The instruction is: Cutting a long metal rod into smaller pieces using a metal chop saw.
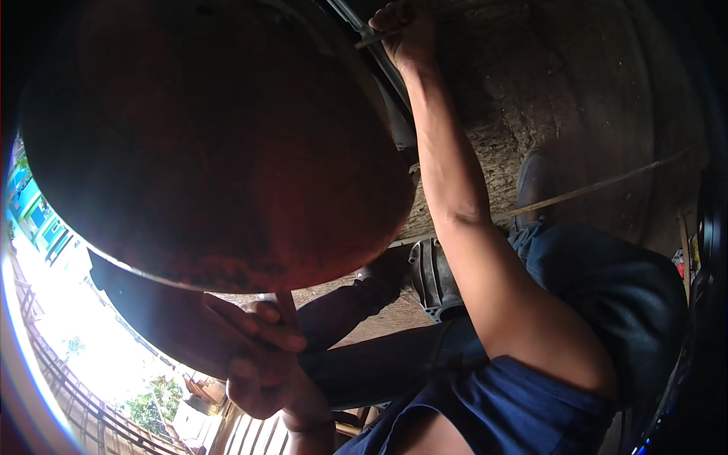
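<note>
A large dark rounded object [227,152] with a reddish sheen fills the upper left, close to the camera; its kind is unclear. Beyond its right edge my right arm stretches up, and my right hand [409,34] is closed around a thin rod-like tool [375,39] beside a long dark metal edge. Under the rounded object's lower rim, my left hand [262,356] has its fingers curled in shadow around a short reddish-brown bar [285,307]. The bar's upper end is hidden behind the rim.
A ribbed grey metal housing [432,277] lies between my right arm and the dark trouser legs [394,356]. A long thin stick [599,189] slants across the rough brown ground near a dark shoe [533,186]. Bright daylight, a fence [83,402] and greenery show at the lower left.
</note>
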### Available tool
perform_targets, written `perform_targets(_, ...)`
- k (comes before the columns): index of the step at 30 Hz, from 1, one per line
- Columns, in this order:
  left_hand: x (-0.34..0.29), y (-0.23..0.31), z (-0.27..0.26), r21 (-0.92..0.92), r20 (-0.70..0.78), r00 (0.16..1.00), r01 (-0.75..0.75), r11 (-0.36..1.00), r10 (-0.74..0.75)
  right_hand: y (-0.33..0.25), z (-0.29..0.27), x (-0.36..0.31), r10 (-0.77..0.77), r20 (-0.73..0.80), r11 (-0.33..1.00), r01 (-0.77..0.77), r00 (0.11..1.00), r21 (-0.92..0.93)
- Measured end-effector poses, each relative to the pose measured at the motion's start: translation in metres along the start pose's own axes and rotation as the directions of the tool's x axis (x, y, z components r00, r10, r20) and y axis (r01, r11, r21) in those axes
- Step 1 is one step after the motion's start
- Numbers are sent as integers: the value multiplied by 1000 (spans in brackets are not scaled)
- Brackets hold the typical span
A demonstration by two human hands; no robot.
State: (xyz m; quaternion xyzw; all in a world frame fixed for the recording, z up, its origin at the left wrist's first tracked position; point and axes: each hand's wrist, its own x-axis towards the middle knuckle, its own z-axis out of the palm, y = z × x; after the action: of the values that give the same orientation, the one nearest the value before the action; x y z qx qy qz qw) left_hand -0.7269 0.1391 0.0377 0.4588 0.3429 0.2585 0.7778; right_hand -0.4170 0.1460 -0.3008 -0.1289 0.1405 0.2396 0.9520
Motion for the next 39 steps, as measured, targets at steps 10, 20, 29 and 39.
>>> perform_targets(10, 3, -8, -14, 32, 139, 987, -88, 996, 83, 3, -8, 8, -8, -121, 999, 14, 993, 51)
perform_targets(20, 2, 2, -11, 181, 0, 1000, -21, 983, 21, -3, -1, 0, 13, -215, 999, -22, 976, -37)
perform_targets(29, -6, -23, -4, 20, -152, 986, 64, 998, -61, -4, 2, -2, 172, 186, 964, -204, 967, 172)
perform_targets(39, -9, -20, -17, 120, -10, 1000, 14, 993, -13, 0, -13, 6, 240, -14, 959, -235, 971, 157)
